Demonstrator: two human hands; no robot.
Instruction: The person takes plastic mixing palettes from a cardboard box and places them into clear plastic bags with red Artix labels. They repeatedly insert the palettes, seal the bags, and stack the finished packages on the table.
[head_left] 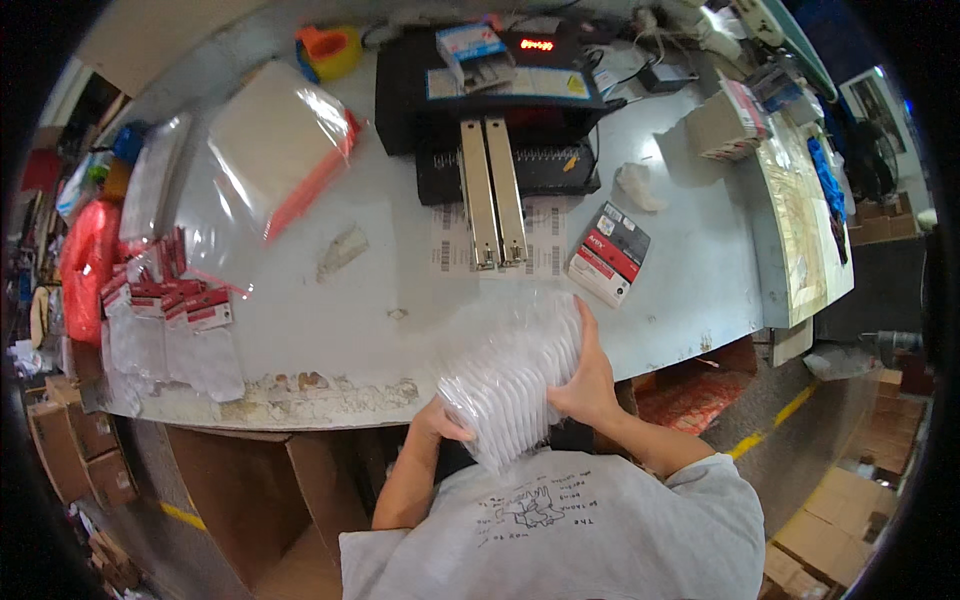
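Between my two hands, at the table's front edge, is a long stack of white, rounded pieces in transparent plastic (pixel 515 395). It tilts up toward the right; I cannot make out exactly what the pieces are. My left hand (pixel 443 420) grips the lower left end, its thumb lying on the front. Closed round the right side is my right hand (pixel 590 375), fingers reaching up toward the far end. Just beyond the stack lie a red, black and white flat box (pixel 610 253) and a sheet of barcode labels (pixel 545 235).
A black machine (pixel 490 90) with two metal rails (pixel 492 195) stands at the back. On the left are a plastic bag (pixel 280 140) with red edging and several red-topped transparent pouches (pixel 175 320). Small cartons (pixel 728 122) sit back right. A cardboard box (pixel 240 490) stands below the table.
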